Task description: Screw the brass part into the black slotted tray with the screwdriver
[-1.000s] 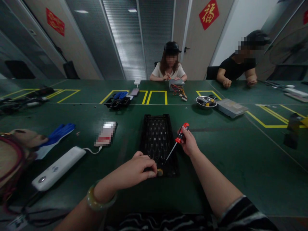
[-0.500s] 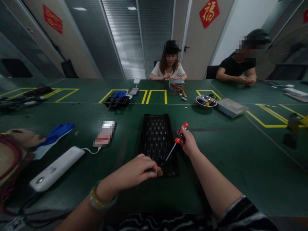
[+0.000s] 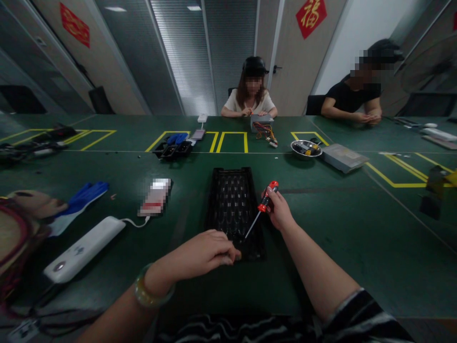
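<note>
In the closed right hand [image 3: 280, 209], a screwdriver [image 3: 263, 205] is being gripped over a probably light, stiff black tray [image 3: 232, 193] on the table [image 3: 392, 247], best held by its rims; whether anything is being pinched by the curled left hand [image 3: 210, 249] cannot be told.

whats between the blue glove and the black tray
In the head view, a phone lies on the green table between the blue glove and the black tray, with a white cable at its near end.
</note>
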Demonstrator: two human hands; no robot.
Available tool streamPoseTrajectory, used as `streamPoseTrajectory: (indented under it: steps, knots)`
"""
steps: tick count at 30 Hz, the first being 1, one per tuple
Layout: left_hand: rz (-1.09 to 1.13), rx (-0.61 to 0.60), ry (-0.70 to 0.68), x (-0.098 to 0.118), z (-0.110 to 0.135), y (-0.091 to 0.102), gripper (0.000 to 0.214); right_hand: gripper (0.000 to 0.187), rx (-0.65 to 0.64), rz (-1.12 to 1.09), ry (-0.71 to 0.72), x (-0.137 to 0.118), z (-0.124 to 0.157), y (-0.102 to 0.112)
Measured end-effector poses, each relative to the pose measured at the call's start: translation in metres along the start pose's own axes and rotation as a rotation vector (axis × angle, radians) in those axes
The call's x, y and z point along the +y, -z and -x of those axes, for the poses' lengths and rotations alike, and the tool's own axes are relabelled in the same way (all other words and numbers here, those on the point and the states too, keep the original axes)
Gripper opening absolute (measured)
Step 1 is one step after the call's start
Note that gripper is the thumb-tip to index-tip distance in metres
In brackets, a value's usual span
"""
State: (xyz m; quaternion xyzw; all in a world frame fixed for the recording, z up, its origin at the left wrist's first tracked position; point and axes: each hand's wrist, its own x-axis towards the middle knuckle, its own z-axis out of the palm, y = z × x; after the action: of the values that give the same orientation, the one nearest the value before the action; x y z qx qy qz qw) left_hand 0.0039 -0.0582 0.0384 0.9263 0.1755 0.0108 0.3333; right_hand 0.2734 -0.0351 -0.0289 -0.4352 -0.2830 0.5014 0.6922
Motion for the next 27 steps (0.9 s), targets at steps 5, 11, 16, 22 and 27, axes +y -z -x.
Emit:
streamPoseTrajectory:
  steps: [5,11,16,22,27]
  knots:
    - [0.0,-0.011,0.007,0.008,-0.001,0.002,0.014,0.041,-0.01,0.003,0.009,0.001,0.0,0.0]
    - [0.239,0.11,0.109,-0.003,0.003,-0.005,0.016,0.04,-0.013,0.017,0.013,-0.001,0.0,0.001]
    - [0.236,0.267,0.275,-0.008,0.011,-0.005,0.018,0.041,-0.022,0.035,0.011,-0.001,0.001,-0.001]
    - [-0.042,0.133,0.173,0.003,0.014,-0.003,0.026,0.041,-0.026,0.064,0.026,0.0,0.001,-0.001]
    - [-0.146,0.089,0.172,0.006,0.008,-0.01,0.019,0.042,-0.028,0.081,0.034,-0.001,0.002,-0.001]
